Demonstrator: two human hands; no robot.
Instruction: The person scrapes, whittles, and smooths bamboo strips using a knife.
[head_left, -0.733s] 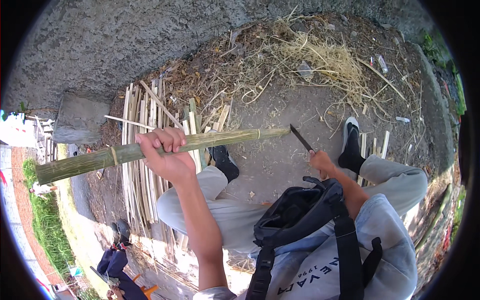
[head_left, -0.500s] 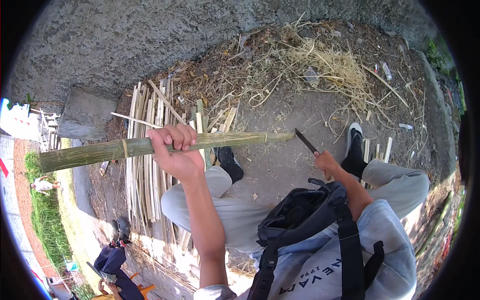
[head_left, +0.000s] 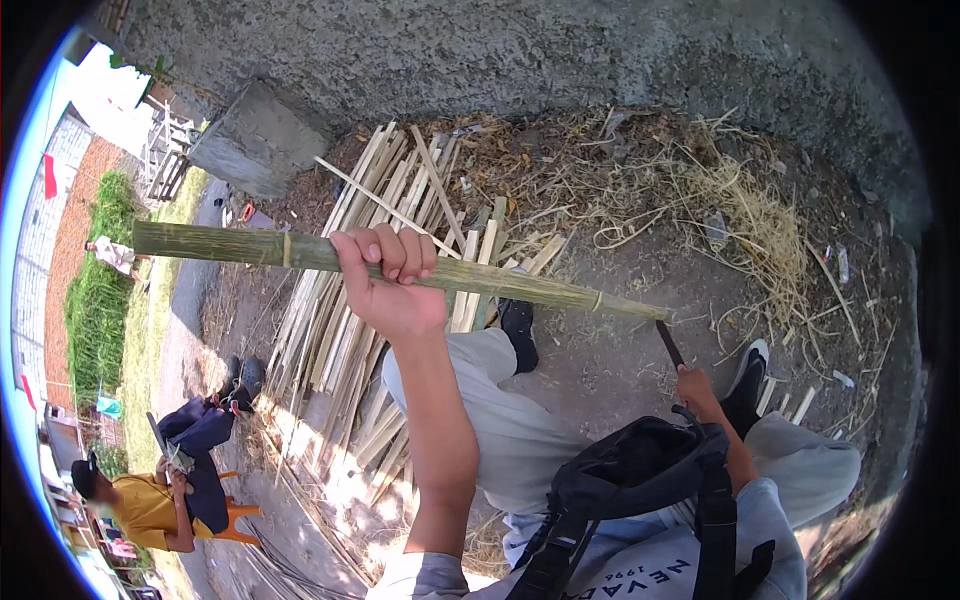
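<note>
The left hand (head_left: 392,285) is clamped around a green bamboo pole (head_left: 420,268) (held level over the lap), the right hand (head_left: 697,385) gripping a dark blade (head_left: 669,343) at its three-o'clock end, where a glancing slip could cut the knee.

green bamboo pole (head_left: 250,247), black bag (head_left: 640,470)

Single head-worn fisheye view, looking steeply down from above onto lap and ground beside a grey rough concrete wall (head_left: 520,50). Close to raised left hand (head_left: 390,285); straight lines bent toward the dark circular rim.
</note>
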